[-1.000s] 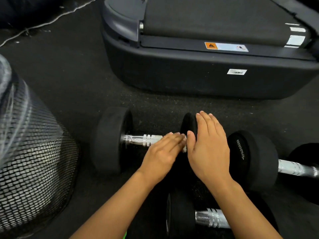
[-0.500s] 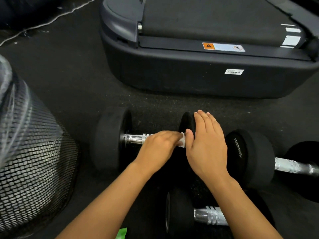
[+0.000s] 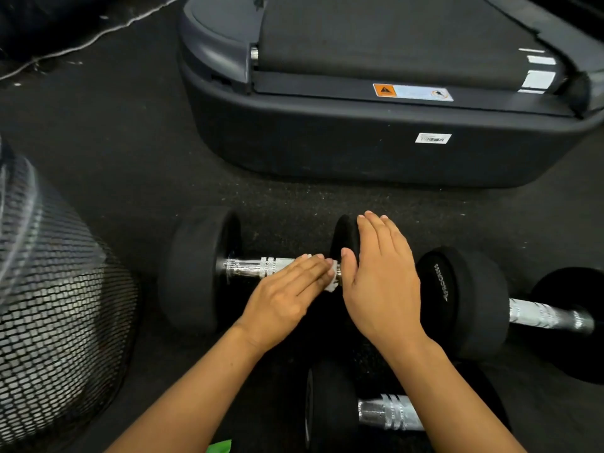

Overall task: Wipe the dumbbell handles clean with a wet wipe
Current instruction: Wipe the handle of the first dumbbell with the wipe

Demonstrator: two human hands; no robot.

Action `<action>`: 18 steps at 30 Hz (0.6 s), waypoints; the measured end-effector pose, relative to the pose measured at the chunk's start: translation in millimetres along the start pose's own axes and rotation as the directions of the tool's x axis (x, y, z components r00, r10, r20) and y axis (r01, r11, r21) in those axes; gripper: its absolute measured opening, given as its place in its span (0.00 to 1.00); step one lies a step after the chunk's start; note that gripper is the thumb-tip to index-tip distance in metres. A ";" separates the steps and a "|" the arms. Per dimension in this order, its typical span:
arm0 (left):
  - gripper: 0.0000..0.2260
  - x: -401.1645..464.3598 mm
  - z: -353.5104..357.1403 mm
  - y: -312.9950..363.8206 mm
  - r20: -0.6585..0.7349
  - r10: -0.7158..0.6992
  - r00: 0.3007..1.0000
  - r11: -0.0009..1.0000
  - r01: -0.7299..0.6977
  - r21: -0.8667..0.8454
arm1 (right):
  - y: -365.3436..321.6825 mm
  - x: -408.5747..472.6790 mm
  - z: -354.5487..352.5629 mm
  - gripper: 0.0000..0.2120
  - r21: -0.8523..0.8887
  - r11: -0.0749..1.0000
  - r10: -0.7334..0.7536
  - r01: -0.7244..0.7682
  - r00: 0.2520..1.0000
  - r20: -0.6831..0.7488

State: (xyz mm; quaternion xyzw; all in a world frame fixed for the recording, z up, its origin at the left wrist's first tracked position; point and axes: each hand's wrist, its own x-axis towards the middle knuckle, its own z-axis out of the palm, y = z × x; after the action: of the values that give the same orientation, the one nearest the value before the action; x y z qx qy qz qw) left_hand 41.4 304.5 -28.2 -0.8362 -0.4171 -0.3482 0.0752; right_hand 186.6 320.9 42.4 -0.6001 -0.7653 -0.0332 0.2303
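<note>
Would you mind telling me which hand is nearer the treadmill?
Right. The right hand rests on the dumbbell's right weight head, fingertips reaching toward the treadmill. The left hand lies lower on the handle, pressing the wipe.

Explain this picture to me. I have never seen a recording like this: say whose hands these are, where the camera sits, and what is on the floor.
There is no machine here: a person wears a camera on the head, looking down at their own two hands.

On the dark floor lie three black dumbbells with silver handles. The left hand presses a white wet wipe against the handle of the far dumbbell. The right hand rests flat on that dumbbell's right weight.

A second dumbbell lies to the right, a third nearest the camera. Behind them stands a treadmill; at left is a black mesh bin.
</note>
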 end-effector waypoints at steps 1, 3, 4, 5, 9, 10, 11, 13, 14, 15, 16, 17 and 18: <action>0.13 0.8 -0.3 -0.4 0.001 -0.005 1.000 1.000 0.005 -0.003 | 0.3 -0.2 0.1 0.26 0.002 1.000 0.004 -0.004 1.000 -0.002; 0.11 6.5 -0.4 0.9 0.025 -0.058 0.998 0.998 0.058 -0.020 | -0.7 -0.2 0.4 0.25 0.008 1.000 0.012 -0.012 1.000 -0.006; 0.12 15.5 -3.5 2.4 0.076 -0.101 0.992 0.994 0.103 -0.028 | -1.2 -0.2 0.7 0.26 0.009 1.000 0.013 -0.013 1.000 -0.005; 0.12 27.2 -9.0 3.9 0.174 -0.169 0.970 0.984 0.177 -0.031 | -1.3 -0.3 1.0 0.26 0.006 1.000 0.014 -0.014 1.000 -0.002; 0.11 69.7 -21.9 -1.6 0.500 -0.506 0.703 0.860 0.456 0.229 | -0.5 -0.6 0.3 0.26 0.005 1.000 0.011 -0.011 1.000 0.002; 0.12 69.1 -22.8 -4.4 0.517 -0.514 0.685 0.855 0.461 0.238 | -0.5 -1.2 -0.1 0.26 0.009 1.000 0.007 -0.007 1.000 0.002; 0.12 64.0 -24.7 -5.8 0.504 -0.512 0.696 0.853 0.483 0.199 | -0.5 -1.9 -0.5 0.26 0.012 1.000 0.004 -0.004 1.000 0.001; 0.11 46.0 -30.4 -4.9 0.390 -0.499 0.774 0.849 0.527 0.040 | -0.5 -3.3 -0.6 0.26 0.015 1.000 0.004 -0.004 1.000 -0.004; 0.10 39.0 -33.4 -1.2 0.344 -0.472 0.812 0.860 0.510 -0.024 | -0.6 -3.7 -0.3 0.26 0.018 1.000 0.009 -0.009 1.000 -0.006; 0.11 35.7 -33.8 2.9 0.327 -0.430 0.841 0.880 0.471 -0.054 | -0.8 -3.8 -0.2 0.25 0.022 1.000 0.013 -0.013 1.000 -0.009; 0.12 36.8 -32.0 6.9 0.330 -0.388 0.861 0.901 0.430 -0.063 | -0.9 -4.0 0.1 0.25 0.026 1.000 0.015 -0.014 1.000 -0.012; 0.13 40.2 -29.3 9.9 0.340 -0.369 0.865 0.911 0.410 -0.055 | -1.0 -4.0 0.3 0.25 0.028 1.000 0.014 -0.013 1.000 -0.013; 0.12 43.9 -27.0 11.3 0.353 -0.377 0.856 0.909 0.415 -0.036 | -0.8 -4.0 0.2 0.25 0.025 1.000 0.013 -0.012 1.000 -0.011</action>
State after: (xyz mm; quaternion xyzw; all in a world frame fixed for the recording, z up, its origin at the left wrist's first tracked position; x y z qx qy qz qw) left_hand 53.8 314.3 22.1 -0.7823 -0.5668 -0.2301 -0.1174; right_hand 186.4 317.1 40.8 -0.6018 -0.7606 -0.0255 0.2423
